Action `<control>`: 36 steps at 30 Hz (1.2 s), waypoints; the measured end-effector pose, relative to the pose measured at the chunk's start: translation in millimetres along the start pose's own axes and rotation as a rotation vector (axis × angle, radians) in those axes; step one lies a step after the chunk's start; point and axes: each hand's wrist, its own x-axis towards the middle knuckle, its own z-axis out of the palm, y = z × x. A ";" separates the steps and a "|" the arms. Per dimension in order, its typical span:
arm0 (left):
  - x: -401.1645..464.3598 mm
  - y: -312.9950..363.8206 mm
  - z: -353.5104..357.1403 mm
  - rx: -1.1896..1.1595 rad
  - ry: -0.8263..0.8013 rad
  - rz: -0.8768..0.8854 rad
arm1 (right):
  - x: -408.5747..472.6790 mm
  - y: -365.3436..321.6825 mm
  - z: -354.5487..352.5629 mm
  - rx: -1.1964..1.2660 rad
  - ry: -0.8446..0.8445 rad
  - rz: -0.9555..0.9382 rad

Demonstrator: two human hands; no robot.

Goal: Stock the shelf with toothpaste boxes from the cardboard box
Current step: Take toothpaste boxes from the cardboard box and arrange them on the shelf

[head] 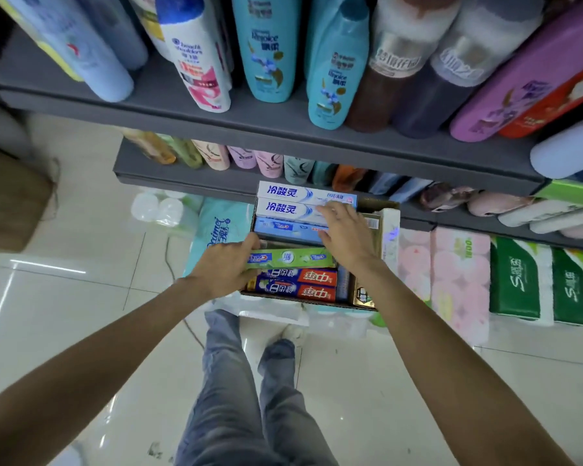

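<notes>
We stand on the shiny pale tiled floor (81, 331) and reach down with both bare arms. Our left hand (224, 269) curls round the left end of a long green toothpaste box (290, 258) and holds it. Our right hand (345, 235) lies flat with loose, straight fingers on the boxes just past it; it grips nothing.

The green box lies across the top of the others inside the brown cardboard box (374, 250). Nearer to us in it lie two blue and red toothpaste boxes (298, 284). Farther in lie a light blue box (283, 227) and two white toothpaste boxes with blue writing (290, 200).

To do this step well, we think we should lift the green box level, so it does not catch its neighbours, and let the right hand keep the rest down.

Behind stands the dark grey shelf (249, 124) with tall teal shampoo bottles (270, 48). We cannot see a free spot for toothpaste from here.
</notes>
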 end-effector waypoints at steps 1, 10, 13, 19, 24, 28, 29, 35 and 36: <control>-6.5 -7.1 -4.4 0.002 -0.017 -0.024 | 7.9 -3.7 -1.2 -0.018 -0.033 -0.009; -33.5 -44.0 -4.2 -0.534 0.096 -0.511 | 30.6 -15.3 7.2 -0.239 -0.090 0.022; -36.9 -44.2 -2.4 -0.682 0.116 -0.562 | 33.9 -18.5 6.0 -0.340 -0.118 0.003; -40.1 -46.1 -6.3 -1.067 0.128 -0.562 | 19.6 -24.7 -20.2 -0.096 -0.028 0.070; -51.6 -47.6 -34.5 -1.247 0.122 -0.478 | -15.9 -24.2 -63.9 0.554 -0.084 0.312; -62.3 -47.0 -67.0 -1.274 0.169 -0.388 | -37.4 -40.6 -109.4 0.959 -0.105 0.350; -65.7 -46.8 -75.1 -1.277 0.203 -0.368 | -41.5 -47.0 -120.8 0.977 -0.096 0.311; -95.6 -49.0 -134.7 -1.250 0.450 -0.269 | -50.5 -109.5 -213.4 1.049 0.029 -0.031; -100.6 -53.3 -147.5 -1.240 0.484 -0.263 | -48.4 -121.8 -232.1 1.064 0.068 -0.071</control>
